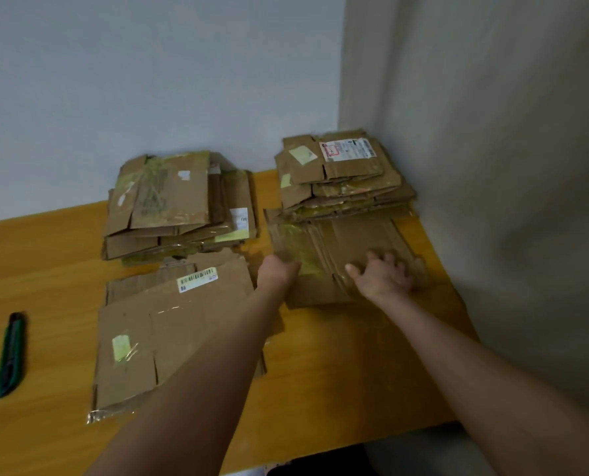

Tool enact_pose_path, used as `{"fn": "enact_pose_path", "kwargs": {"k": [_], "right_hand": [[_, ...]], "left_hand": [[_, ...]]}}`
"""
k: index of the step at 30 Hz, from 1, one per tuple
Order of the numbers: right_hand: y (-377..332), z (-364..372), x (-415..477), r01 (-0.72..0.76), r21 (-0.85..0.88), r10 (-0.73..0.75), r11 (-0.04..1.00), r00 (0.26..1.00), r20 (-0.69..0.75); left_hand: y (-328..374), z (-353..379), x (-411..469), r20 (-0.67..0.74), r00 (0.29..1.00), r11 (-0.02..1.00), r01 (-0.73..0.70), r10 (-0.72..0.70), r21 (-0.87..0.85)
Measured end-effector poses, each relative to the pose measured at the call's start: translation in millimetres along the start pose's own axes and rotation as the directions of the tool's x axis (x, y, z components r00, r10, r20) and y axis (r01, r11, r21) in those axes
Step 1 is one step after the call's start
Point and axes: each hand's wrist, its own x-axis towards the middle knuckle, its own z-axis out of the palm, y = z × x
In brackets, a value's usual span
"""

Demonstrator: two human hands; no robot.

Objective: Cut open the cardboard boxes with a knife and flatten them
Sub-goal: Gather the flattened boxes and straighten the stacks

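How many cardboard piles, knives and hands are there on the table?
Tall stacks of flattened cardboard: 2, left stack and right stack
Low flattened boxes in front: 2, barcode-labelled box and box under the hands
Green utility knife: 1
Hands: 2, left hand and right hand
Total: 7

This is looking like a plain indoor room, perhaps a spare room or small office; which of the two cannot be told. A bare pale wall (149,80) is meeting a greyer wall (492,132) in a corner at one o'clock, and a wood-grain table (46,255) is sitting pushed into it. Flattened cardboard (176,207) is lying stacked at eleven and one o'clock, and a green utility knife (11,353) is resting at nine o'clock.
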Motion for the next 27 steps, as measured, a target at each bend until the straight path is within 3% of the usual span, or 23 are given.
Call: {"fn": "enact_pose_path", "kwargs": {"k": [4, 9, 14, 16, 19, 22, 27], "right_hand": [[-9, -53, 2, 0.048, -0.002, -0.048, 0.999, 0.996, -0.074], [-13, -101, -6, 0.084, 0.051, -0.089, 0.995, 0.991, 0.105], [-2, -79, -30, 0.018, 0.127, -0.041, 0.992, 0.984, 0.173], [-4, -77, -34, -0.015, 0.312, -0.043, 0.950, 0.983, 0.177], [-22, -75, -43, -0.081, 0.692, -0.152, 0.718, 0.951, 0.269], [-52, -61, -61, -0.074, 0.766, -0.236, 0.639, 0.928, 0.287], [-107, -2, -91, 0.016, 0.734, -0.284, 0.679, 0.928, 0.242]], "left_hand": [[36, -25, -18, 0.066, 0.997, 0.962, 0.065, -0.049, -0.264], [22, -57, -55, 0.268, 0.951, 0.961, 0.209, -0.157, -0.179], [-4, -92, -80, 0.304, 0.950, 0.969, 0.003, 0.074, -0.246], [-13, -114, -86, 0.262, 0.954, 0.948, -0.059, 0.146, -0.313], [-41, -148, -89, 0.146, 0.975, 0.885, -0.085, 0.169, -0.458], [-81, -178, -86, 0.055, 0.992, 0.877, -0.073, 0.113, -0.474], [-140, -204, -69, -0.300, 0.953, 0.957, -0.056, -0.034, -0.284]]}}
